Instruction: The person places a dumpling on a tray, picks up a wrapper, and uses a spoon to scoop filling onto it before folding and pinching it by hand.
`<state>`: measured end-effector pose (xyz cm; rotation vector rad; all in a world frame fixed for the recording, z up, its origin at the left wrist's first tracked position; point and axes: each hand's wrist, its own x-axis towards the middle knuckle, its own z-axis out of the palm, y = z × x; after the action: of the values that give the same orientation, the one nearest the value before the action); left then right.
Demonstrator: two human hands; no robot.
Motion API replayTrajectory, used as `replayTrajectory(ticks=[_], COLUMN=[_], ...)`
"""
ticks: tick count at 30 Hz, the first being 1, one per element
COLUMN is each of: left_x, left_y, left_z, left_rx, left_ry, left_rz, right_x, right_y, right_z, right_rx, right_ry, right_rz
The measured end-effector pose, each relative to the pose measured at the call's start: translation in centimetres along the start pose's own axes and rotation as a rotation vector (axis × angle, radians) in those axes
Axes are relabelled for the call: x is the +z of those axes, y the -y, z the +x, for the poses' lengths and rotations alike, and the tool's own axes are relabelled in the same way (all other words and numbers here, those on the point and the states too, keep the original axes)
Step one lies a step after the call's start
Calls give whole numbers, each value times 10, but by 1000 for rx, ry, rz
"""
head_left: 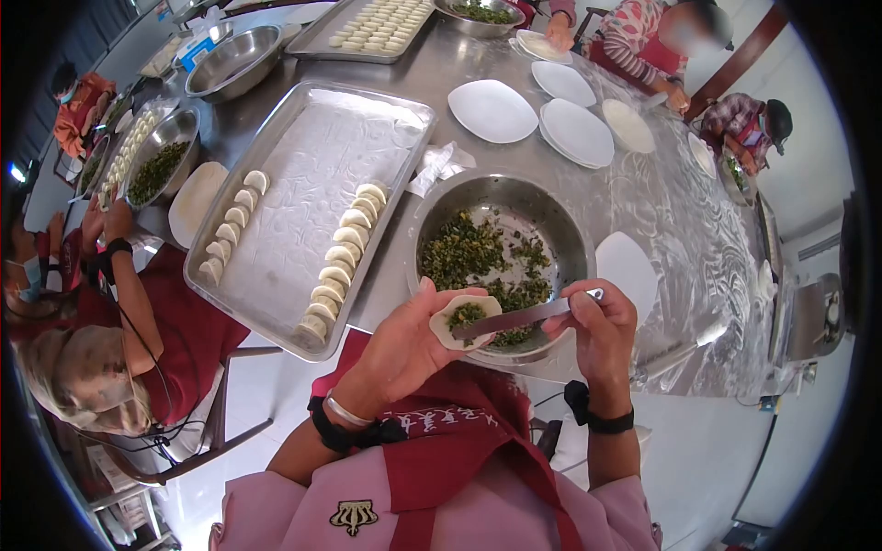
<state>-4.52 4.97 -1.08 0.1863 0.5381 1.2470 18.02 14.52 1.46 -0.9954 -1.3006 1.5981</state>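
A round dough wrapper (439, 323) rests in my left hand (404, 342), its fingers curved round the edge. Green chopped filling (467, 315) sits in its middle. My right hand (597, 329) grips the handle of a flat metal spatula (528, 318), whose blade tip lies on the filling. Both hands are over the near rim of a large steel bowl (577, 220) that holds more chopped filling. To its left lies a metal tray (285, 174), with a row of folded dumplings (338, 262) down its right side and a shorter row (236, 216) at its left.
White plates (492, 111) stand beyond the bowl, and another plate (625, 275) lies at its right. Crumpled tissue (441, 165) lies between tray and bowl. A co-worker (175, 321) sits close at the left; others work across the floured steel table (680, 220).
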Motion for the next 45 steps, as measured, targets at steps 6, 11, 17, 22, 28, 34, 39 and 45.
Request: replayTrajectory(ticks=[6, 11, 17, 22, 28, 34, 39, 45], left_x=[0, -8, -14, -1, 9, 17, 26, 30], left_y=[2, 6, 4, 4, 3, 6, 11, 8], left_z=[1, 7, 9, 12, 11, 6, 1, -10], left_rx=[-26, 20, 70, 52, 29, 7, 2, 121], left_ry=[4, -59, -90, -74, -47, 4, 21, 48], left_rz=[37, 26, -10, -53, -33, -3, -14, 673], right_x=[0, -4, -21, 0, 19, 23, 37, 43], right_y=[-13, -11, -4, -60, -60, -9, -16, -12], right_z=[4, -3, -30, -50, -53, -51, -34, -28], right_rx=[47, -4, -234, -630, -533, -710, -905, -848], right_ry=[-29, -124, -230, 88, 238, 118, 98, 100], right_rz=[0, 66, -524, -1077, -1138, -822, -855, -805])
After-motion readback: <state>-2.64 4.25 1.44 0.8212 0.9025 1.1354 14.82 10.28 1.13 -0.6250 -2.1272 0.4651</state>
